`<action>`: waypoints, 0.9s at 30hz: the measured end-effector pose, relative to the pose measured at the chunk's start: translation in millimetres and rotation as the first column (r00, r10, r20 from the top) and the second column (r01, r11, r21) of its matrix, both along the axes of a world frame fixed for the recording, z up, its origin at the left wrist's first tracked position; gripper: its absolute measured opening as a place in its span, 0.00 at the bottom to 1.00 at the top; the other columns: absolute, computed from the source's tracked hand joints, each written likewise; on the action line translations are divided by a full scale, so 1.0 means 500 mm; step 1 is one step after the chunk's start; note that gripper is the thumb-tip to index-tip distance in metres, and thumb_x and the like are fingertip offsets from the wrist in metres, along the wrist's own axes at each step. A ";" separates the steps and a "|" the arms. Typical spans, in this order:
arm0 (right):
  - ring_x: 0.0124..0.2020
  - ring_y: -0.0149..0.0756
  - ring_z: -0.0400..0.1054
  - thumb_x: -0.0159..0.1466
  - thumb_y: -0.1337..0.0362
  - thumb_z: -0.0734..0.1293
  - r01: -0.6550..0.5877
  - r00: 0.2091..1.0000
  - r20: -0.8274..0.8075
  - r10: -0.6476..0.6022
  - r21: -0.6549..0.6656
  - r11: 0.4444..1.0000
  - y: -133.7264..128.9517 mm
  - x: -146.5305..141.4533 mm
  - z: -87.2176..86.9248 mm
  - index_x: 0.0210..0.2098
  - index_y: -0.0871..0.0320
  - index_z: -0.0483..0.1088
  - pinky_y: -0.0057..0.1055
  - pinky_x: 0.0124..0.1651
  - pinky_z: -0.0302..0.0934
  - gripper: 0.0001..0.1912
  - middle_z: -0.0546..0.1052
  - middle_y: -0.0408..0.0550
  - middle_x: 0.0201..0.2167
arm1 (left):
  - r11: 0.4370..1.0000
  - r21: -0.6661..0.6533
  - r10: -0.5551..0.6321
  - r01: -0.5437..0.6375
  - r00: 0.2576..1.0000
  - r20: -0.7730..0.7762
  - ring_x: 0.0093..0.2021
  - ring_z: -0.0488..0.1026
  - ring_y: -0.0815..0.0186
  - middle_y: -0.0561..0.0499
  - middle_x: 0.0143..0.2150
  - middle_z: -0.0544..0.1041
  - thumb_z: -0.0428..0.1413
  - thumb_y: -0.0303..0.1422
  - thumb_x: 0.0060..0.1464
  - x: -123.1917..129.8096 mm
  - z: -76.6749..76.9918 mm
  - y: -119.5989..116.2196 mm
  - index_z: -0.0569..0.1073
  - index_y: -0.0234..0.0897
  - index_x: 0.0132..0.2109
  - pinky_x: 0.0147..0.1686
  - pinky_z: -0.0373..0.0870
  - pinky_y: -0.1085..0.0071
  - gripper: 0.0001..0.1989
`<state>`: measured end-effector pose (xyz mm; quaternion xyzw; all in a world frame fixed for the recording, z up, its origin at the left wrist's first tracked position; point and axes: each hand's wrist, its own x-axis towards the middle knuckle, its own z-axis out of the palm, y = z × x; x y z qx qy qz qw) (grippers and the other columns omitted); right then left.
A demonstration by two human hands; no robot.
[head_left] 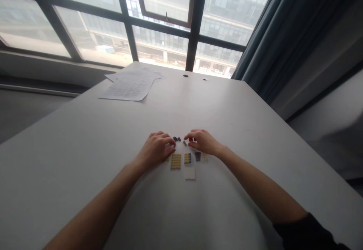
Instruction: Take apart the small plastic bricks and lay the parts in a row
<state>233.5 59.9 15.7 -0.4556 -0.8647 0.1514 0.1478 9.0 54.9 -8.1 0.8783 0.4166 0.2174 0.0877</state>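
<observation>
Obscuring 1 yellow piece (166, 159) partly: left hand (159, 146).

yellow piece (166, 159): partly behind left hand (157, 146) | dark bits (177, 139): shapes unclear (tiny)

A yellow studded rectangular block (176, 161) and a white square plate (190, 173) contrast with dark grey small pieces (177, 139) on a plain white counter (159, 117).
</observation>
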 end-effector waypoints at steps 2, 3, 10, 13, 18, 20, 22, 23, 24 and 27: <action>0.36 0.33 0.68 0.58 0.72 0.67 -0.016 0.999 0.041 0.015 0.012 1.000 0.000 -0.005 -0.003 0.41 0.55 0.76 0.27 0.42 0.58 0.13 0.76 0.46 0.34 | 1.000 0.003 0.009 -0.009 1.000 -0.020 0.41 0.72 0.60 0.50 0.39 0.79 0.56 0.37 0.52 0.000 -0.001 0.000 0.78 0.43 0.36 0.46 0.63 0.62 0.08; 0.37 0.34 0.68 0.58 0.72 0.67 -0.023 0.998 0.059 0.022 0.016 1.000 0.000 -0.009 -0.005 0.41 0.55 0.76 0.28 0.42 0.58 0.13 0.76 0.46 0.35 | 1.000 0.008 0.014 -0.014 1.000 -0.025 0.41 0.72 0.59 0.50 0.39 0.79 0.55 0.38 0.52 0.000 -0.002 -0.001 0.78 0.43 0.36 0.46 0.63 0.61 0.08; 0.39 0.35 0.68 0.58 0.71 0.67 -0.038 0.996 0.084 0.035 0.032 0.999 -0.007 -0.020 -0.007 0.39 0.56 0.76 0.29 0.43 0.58 0.10 0.75 0.47 0.34 | 0.998 0.048 0.048 -0.046 0.998 -0.038 0.40 0.71 0.59 0.50 0.37 0.79 0.54 0.34 0.54 0.010 -0.001 -0.005 0.79 0.43 0.33 0.46 0.62 0.60 0.08; 0.39 0.35 0.67 0.58 0.71 0.68 -0.038 0.996 0.081 0.036 0.028 0.999 -0.008 -0.017 -0.007 0.38 0.56 0.76 0.29 0.44 0.58 0.10 0.75 0.47 0.35 | 0.999 0.043 0.005 -0.004 1.000 -0.025 0.42 0.70 0.60 0.51 0.39 0.79 0.53 0.30 0.54 0.013 -0.003 -0.006 0.79 0.44 0.34 0.47 0.62 0.60 0.10; 0.39 0.34 0.67 0.58 0.70 0.68 -0.056 0.997 0.064 0.054 0.023 0.998 -0.008 -0.019 -0.011 0.39 0.56 0.75 0.29 0.44 0.57 0.09 0.75 0.47 0.34 | 0.996 0.083 0.024 -0.021 0.999 -0.030 0.44 0.69 0.59 0.49 0.42 0.77 0.53 0.30 0.55 0.013 0.000 -0.007 0.77 0.42 0.41 0.47 0.62 0.60 0.10; 0.39 0.34 0.67 0.58 0.70 0.69 -0.057 0.997 0.052 0.056 0.023 0.998 -0.007 -0.022 -0.013 0.39 0.57 0.75 0.29 0.44 0.57 0.09 0.75 0.46 0.34 | 0.993 0.096 0.071 -0.065 0.996 -0.056 0.43 0.69 0.59 0.49 0.40 0.77 0.54 0.31 0.55 0.015 0.006 -0.010 0.77 0.41 0.39 0.46 0.62 0.61 0.08; 0.38 0.34 0.67 0.58 0.70 0.69 -0.059 0.997 0.043 0.058 0.023 0.998 -0.006 -0.026 -0.014 0.38 0.57 0.76 0.28 0.44 0.57 0.08 0.75 0.46 0.34 | 0.990 0.099 0.108 -0.100 0.990 -0.086 0.42 0.69 0.58 0.49 0.37 0.77 0.54 0.33 0.55 0.018 0.011 -0.014 0.78 0.40 0.35 0.44 0.61 0.60 0.07; 0.38 0.34 0.67 0.58 0.69 0.69 -0.059 0.998 0.039 0.058 0.023 0.998 -0.006 -0.029 -0.014 0.38 0.57 0.76 0.28 0.44 0.57 0.08 0.75 0.46 0.34 | 0.989 0.098 0.117 -0.107 0.988 -0.100 0.42 0.69 0.58 0.49 0.36 0.77 0.54 0.33 0.55 0.019 0.013 -0.015 0.78 0.40 0.34 0.43 0.61 0.60 0.07; 0.38 0.34 0.67 0.57 0.69 0.69 -0.060 0.998 0.037 0.059 0.022 0.998 -0.006 -0.031 -0.014 0.38 0.57 0.76 0.28 0.44 0.57 0.08 0.75 0.46 0.34 | 0.989 0.097 0.120 -0.109 0.987 -0.110 0.41 0.69 0.58 0.49 0.36 0.77 0.54 0.33 0.55 0.021 0.014 -0.016 0.78 0.41 0.34 0.43 0.61 0.60 0.08; 0.38 0.34 0.67 0.58 0.69 0.69 -0.065 0.997 0.036 0.065 0.021 0.998 -0.005 -0.036 -0.014 0.37 0.57 0.76 0.28 0.43 0.57 0.08 0.75 0.46 0.34 | 0.990 0.099 0.112 -0.100 0.986 -0.120 0.41 0.69 0.59 0.49 0.36 0.77 0.53 0.32 0.56 0.024 0.010 -0.017 0.78 0.42 0.34 0.43 0.60 0.61 0.09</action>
